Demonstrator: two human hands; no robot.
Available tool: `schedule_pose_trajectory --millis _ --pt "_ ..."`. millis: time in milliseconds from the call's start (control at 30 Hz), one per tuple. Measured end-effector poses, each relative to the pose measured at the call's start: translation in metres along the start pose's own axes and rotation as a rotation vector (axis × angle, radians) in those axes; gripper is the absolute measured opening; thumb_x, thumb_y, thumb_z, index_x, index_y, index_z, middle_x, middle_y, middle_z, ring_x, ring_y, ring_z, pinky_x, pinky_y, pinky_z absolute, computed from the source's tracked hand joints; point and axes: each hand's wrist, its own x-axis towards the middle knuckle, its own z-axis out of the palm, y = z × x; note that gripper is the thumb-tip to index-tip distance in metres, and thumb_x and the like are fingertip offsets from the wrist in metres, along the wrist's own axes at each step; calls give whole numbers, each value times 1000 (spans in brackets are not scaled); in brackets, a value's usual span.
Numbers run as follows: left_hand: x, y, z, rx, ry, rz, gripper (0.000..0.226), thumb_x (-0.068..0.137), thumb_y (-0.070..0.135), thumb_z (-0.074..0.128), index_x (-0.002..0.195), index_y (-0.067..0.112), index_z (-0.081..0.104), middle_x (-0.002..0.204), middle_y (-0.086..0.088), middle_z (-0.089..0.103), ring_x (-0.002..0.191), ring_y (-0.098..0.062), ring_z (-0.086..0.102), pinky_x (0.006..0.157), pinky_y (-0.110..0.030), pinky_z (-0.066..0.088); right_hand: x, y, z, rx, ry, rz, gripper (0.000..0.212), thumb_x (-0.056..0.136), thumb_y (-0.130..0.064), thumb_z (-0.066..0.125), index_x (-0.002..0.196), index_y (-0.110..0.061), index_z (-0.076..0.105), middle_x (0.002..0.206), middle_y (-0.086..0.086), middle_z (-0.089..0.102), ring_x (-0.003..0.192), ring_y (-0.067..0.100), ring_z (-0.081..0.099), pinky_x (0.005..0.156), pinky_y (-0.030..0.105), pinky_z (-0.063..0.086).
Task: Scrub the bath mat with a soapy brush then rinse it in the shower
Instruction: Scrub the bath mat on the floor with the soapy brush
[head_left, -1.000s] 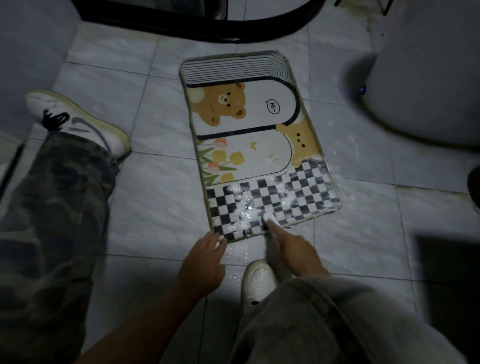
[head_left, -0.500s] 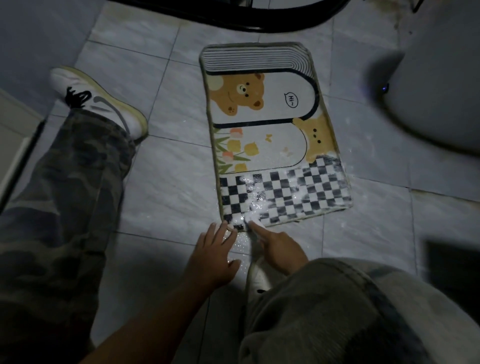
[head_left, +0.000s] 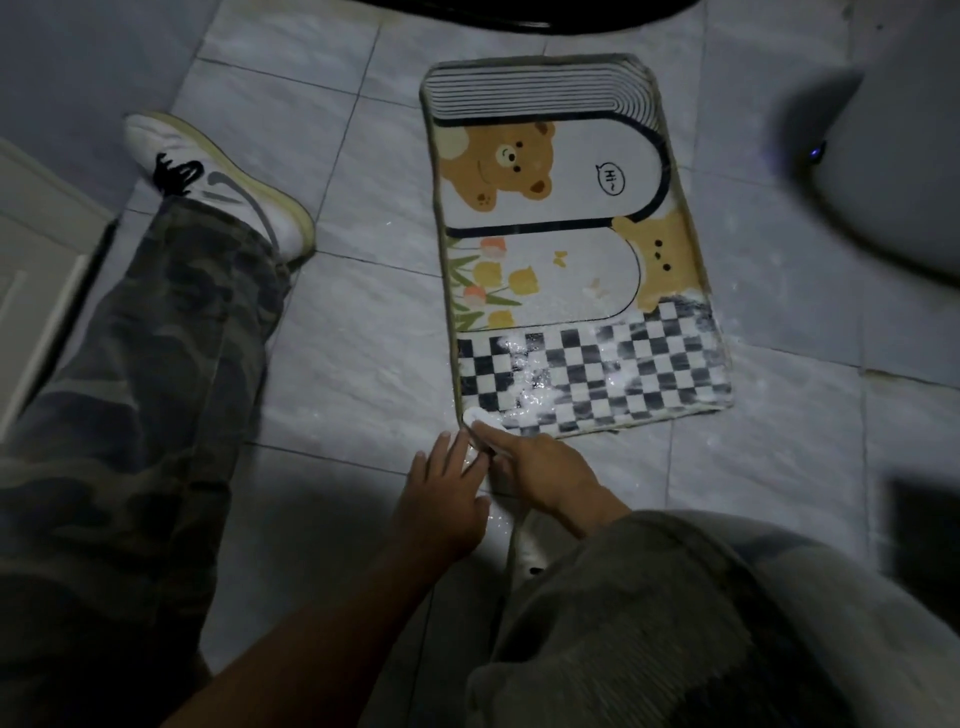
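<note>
Bath mat (head_left: 561, 249): plush rectangle, bear print, flat on marbled floor tiles (head_left: 353, 364); foam (head_left: 524, 384) on its checkered near end.
Brush (head_left: 474, 417): white, rounded, at the mat's near-left corner.
Right hand (head_left: 540, 467): fingers clamped on the brush.
Left hand (head_left: 441, 499): fingers straight, spread on tiles beside that corner.

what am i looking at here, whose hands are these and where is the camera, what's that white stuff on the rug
There is no machine here: a person wears a camera on the head, so the one view looks down at their own two hands. On the tiled floor lies a bath mat printed with bears, and white soap foam covers part of its checkered near end. The right hand holds a small white brush at the mat's near left corner. The left hand lies beside it, fingers straight, holding nothing.
</note>
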Motion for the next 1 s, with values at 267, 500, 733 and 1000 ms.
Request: schedule_pose_trajectory --millis 267,500,733,1000 --pt "-2 1 0 43 39 42 71 98 48 42 162 26 18 171 -10 8 158 -29 2 123 -48 2 -3 33 -8 70 -63 33 48 109 -47 36 153 -60 24 125 11 67 102 23 62 99 39 51" --pt "-3 1 -2 58 71 58 71 97 47 46 160 22 27 169 -13 16 157 -32 9 125 -53 12 8 23 -13 -51 -5 0 52 110 -42 36 157 -55 19 112 12 67 94 23 64 90 38 54" --pt "0 4 -14 65 59 95 63 94 47 46 151 20 42 166 -13 27 155 -28 16 125 -48 11 23 -1 -18 -37 -15 -51 57 107 -40 49 158 -51 26 131 16 66 107 31 66 95 41 54" --pt "10 -6 -30 181 -18 207 76 98 44 53 161 14 22 167 -18 18 156 -32 12 126 -43 6 31 26 -28 -32 -70 18 54 110 -31 43 156 -53 27 123 17 67 75 15 53 67 30 48"
